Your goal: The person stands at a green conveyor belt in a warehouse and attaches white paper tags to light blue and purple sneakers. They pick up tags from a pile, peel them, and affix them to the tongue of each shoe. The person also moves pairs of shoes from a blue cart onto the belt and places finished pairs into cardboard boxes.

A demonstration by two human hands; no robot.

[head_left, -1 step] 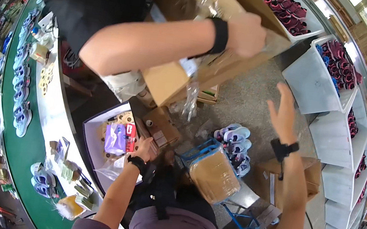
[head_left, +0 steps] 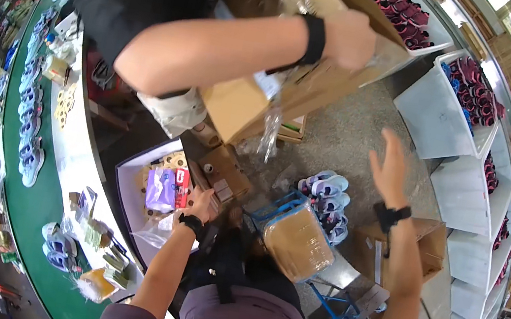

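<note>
My left hand (head_left: 198, 205) is at the right wall of an open white-lined box (head_left: 131, 180) on the left, its fingers over the wall and partly hidden. Inside the box lie a purple packet (head_left: 160, 189), a red pack (head_left: 182, 186), dotted tan paper (head_left: 174, 160) and clear plastic (head_left: 155, 235). My right hand (head_left: 391, 166) is raised over the floor, fingers apart, holding nothing. Below and left of it, several pale blue-and-white shoes (head_left: 328, 203) are piled beside a blue-framed stool (head_left: 299, 242) with a plastic-wrapped tan seat.
A co-worker's arm (head_left: 220, 47) reaches across a large cardboard box (head_left: 330, 84). White bins (head_left: 431, 112) of dark red shoes line the right. Shoes stand along a green conveyor (head_left: 40, 217) at left. Small cartons (head_left: 226, 171) and another cardboard box (head_left: 428, 248) flank the stool.
My right hand sits slightly lower in the picture. The co-worker's forearm has shifted slightly up and right. My left hand stays at the box wall.
</note>
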